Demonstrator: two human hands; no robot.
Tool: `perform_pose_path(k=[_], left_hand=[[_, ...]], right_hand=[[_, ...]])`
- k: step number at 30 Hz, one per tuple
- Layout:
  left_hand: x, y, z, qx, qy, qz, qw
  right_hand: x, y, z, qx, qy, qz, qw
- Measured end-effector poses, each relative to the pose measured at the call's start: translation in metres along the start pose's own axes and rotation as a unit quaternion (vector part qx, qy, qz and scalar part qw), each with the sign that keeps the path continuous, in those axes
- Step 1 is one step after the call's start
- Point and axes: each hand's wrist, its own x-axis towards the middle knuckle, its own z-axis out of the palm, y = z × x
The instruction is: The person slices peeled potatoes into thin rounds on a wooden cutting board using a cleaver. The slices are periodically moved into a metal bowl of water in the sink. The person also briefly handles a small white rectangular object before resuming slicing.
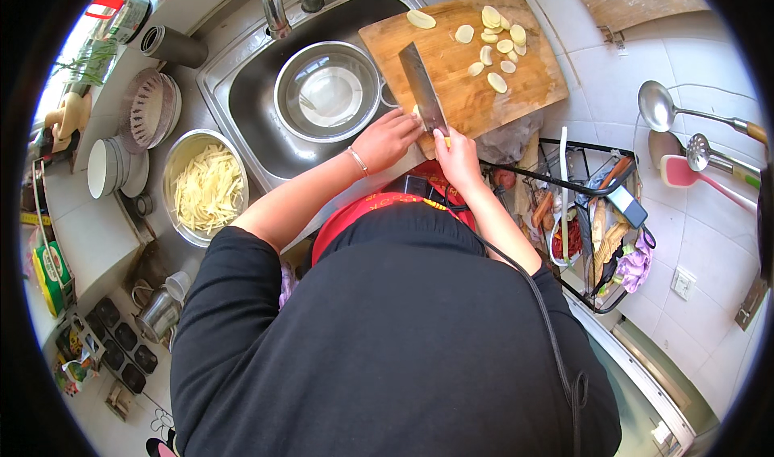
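Observation:
My right hand point(456, 158) grips the handle of a Chinese cleaver point(425, 85), its broad blade standing over the near left part of a wooden cutting board point(508, 109). Close beside the blade, the fingertips of my left hand point(387, 139) hold a pale piece of potato point(416, 110), mostly hidden by the fingers. Thin oval potato slices point(497, 83) lie scattered over the far right of the board, and one slice point(421, 19) is near its far edge. To the left, a steel bowl point(167, 182) holds a heap of potato strips point(207, 191).
The board overlaps the steel sink point(248, 100), where a basin of water point(284, 115) sits below the faucet point(275, 9). Stacked bowls point(100, 170) and plates stand left. A crowded wire rack point(547, 182) is at right, below hanging utensils such as a ladle point(656, 103).

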Motion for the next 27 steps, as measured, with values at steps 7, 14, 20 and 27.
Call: perform_pose_path(k=[7,14,20,27], left_hand=[[-0.001,0.001,0.001,-0.01,0.014,0.003,1.0],[-0.004,0.002,0.004,-0.043,0.004,-0.009,0.999],[-0.007,0.005,0.003,-0.079,-0.019,-0.018,0.997],[-0.012,0.001,-0.003,-0.069,-0.019,-0.028,0.997]], right_hand=[[-0.028,-0.008,-0.012,-0.038,-0.004,0.008,0.999],[-0.037,-0.012,-0.009,-0.049,0.012,0.007,0.999],[-0.013,-0.012,0.003,-0.083,0.026,-0.005,0.996],[-0.006,-0.007,-0.013,-0.042,0.02,-0.009,0.999]])
